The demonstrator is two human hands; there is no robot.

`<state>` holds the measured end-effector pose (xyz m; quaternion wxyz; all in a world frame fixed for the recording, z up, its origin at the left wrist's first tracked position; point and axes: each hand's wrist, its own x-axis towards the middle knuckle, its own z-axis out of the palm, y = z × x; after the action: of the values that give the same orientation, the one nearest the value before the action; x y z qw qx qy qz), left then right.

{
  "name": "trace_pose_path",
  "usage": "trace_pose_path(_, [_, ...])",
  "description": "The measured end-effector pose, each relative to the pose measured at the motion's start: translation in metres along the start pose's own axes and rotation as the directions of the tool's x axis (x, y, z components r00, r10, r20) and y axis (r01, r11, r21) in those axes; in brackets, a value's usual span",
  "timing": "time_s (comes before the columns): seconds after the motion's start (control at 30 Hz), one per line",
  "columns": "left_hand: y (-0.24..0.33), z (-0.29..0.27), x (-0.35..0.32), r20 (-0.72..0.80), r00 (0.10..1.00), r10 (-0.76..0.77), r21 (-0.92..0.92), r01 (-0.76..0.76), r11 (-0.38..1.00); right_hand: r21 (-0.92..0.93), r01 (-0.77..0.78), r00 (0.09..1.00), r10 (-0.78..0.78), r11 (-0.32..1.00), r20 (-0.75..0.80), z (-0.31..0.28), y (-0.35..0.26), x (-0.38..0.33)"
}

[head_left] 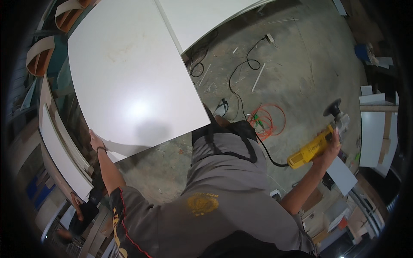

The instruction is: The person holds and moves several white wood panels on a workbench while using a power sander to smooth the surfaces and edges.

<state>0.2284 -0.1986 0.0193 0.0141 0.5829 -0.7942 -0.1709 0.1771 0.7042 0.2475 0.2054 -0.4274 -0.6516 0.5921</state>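
My right hand [330,148] is wrapped round a yellow angle grinder [310,150], raised out to my right. The grinder has a grey metal head and a black round pad [332,107] that points away from me. Its black cord runs from the rear end down to the floor. On the other side, my left hand [96,142] grips the left edge of a large white panel [129,77] near its closest corner. Some of those fingers are hidden by the panel's edge. Grinder and panel are well apart.
A second white panel [206,17] adjoins at the far side. On the concrete floor lie an orange coiled hose [272,122], a black cord [232,84], a white socket block [269,38] and scrap strips. White boards [372,133] stand right. At lower left another person [81,215] is partly visible.
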Motion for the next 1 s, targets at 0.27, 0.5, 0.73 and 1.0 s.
trace_pose_path(0.27, [-0.013, -0.006, 0.067, -0.209, 0.888, -0.410, -0.033, 0.413, 0.910, 0.027, 0.075, 0.997, -0.074, 0.997, -0.024, -0.019, -0.038, -0.024])
trace_pose_path(0.5, [-0.029, -0.026, 0.084, -0.233, 0.892, -0.387, -0.096, 0.375, 0.922, 0.034, 0.233, 0.970, -0.230, 0.972, -0.081, -0.015, -0.058, -0.046])
trace_pose_path(0.73, [-0.049, -0.042, 0.129, -0.239, 0.882, -0.406, -0.146, 0.381, 0.913, 0.153, 0.326, 0.945, -0.318, 0.933, -0.073, 0.009, -0.057, -0.051])
trace_pose_path(1.0, [-0.013, -0.066, 0.187, -0.201, 0.953, -0.228, -0.062, 0.220, 0.974, 0.259, 0.306, 0.952, -0.298, 0.916, -0.071, 0.070, -0.033, -0.057])
